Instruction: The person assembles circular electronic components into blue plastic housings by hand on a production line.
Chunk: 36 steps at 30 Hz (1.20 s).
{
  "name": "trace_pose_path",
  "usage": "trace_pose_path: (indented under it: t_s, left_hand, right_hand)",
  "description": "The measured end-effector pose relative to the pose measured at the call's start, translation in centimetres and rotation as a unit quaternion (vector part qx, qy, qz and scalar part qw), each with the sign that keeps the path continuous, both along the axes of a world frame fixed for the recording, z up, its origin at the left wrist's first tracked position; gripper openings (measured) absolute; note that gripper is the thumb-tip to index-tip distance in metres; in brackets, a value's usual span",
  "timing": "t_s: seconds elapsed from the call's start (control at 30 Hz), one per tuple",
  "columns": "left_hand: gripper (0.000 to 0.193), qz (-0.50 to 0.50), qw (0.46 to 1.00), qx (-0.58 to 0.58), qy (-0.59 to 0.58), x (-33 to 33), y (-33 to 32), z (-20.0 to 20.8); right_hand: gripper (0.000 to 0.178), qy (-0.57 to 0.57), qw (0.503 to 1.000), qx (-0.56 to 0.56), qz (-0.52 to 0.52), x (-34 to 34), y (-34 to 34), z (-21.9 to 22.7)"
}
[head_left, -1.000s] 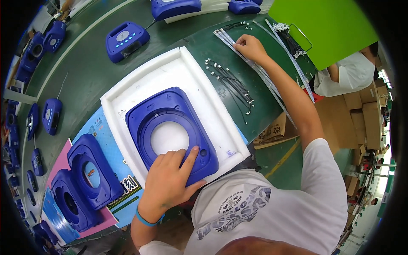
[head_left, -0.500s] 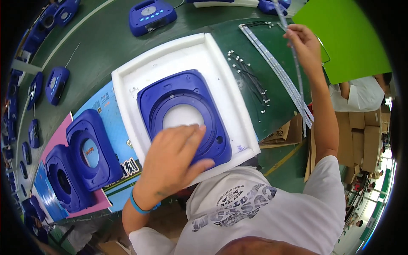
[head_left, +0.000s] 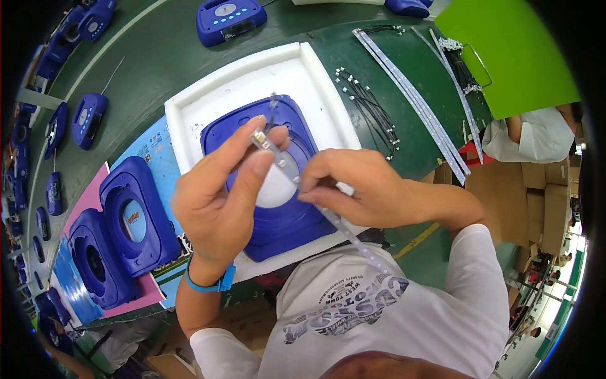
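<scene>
A thin LED strip (head_left: 349, 235) runs between my hands, its lower end trailing down toward my shirt. My left hand (head_left: 214, 199) pinches the strip's upper end between thumb and fingers; a small dark part sticks up beside the fingertips, too blurred to name. Lower on the strip, my right hand (head_left: 363, 189) grips it with thumb and forefinger. Both hands are above a blue plastic housing (head_left: 281, 239) with a large round opening. The housing lies in a white foam tray (head_left: 334, 101), partly hidden by my hands.
Right of the tray lie short black cables (head_left: 372, 117), and beyond them several LED strips (head_left: 413, 104). At left, two blue housings (head_left: 142, 221) rest on printed sheets. Finished-looking blue units (head_left: 230, 22) stand farther back. A green panel (head_left: 505, 57) and a co-worker's sleeve (head_left: 527, 139) are at right.
My right hand has come in from the far right with an LED strip. My left hand has lifted off the housing and taken hold of the strip's end.
</scene>
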<state>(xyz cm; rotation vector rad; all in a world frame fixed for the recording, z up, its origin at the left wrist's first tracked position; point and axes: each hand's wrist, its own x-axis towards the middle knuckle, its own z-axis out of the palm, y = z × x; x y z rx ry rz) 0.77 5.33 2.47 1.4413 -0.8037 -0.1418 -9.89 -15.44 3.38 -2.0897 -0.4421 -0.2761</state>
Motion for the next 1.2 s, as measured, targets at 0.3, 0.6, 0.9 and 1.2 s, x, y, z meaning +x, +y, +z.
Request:
trace_pose_path:
  t_s: [0.3, 0.6, 0.9, 1.2]
  left_hand:
    - [0.023, 0.045, 0.957, 0.131, -0.254, 2.2, 1.0, 5.2]
    - [0.024, 0.071, 0.986, 0.145, 0.05, 4.5, 5.0, 0.0]
    - [0.027, 0.168, 0.964, 0.182, -0.097, 5.1, 5.0, -6.2]
    - [0.025, 0.158, 0.971, 0.167, -0.071, 5.2, 5.8, -7.1]
  right_hand:
    - [0.028, -0.087, 0.993, 0.029, -0.07, 6.3, 0.8, 1.0]
    - [0.014, -0.037, 0.983, -0.178, -0.008, 6.9, 0.9, -2.8]
    - [0.013, -0.17, 0.98, -0.095, -0.044, 9.7, 2.0, -4.3]
    - [0.017, -0.182, 0.972, -0.148, -0.018, 9.6, 2.2, -4.9]
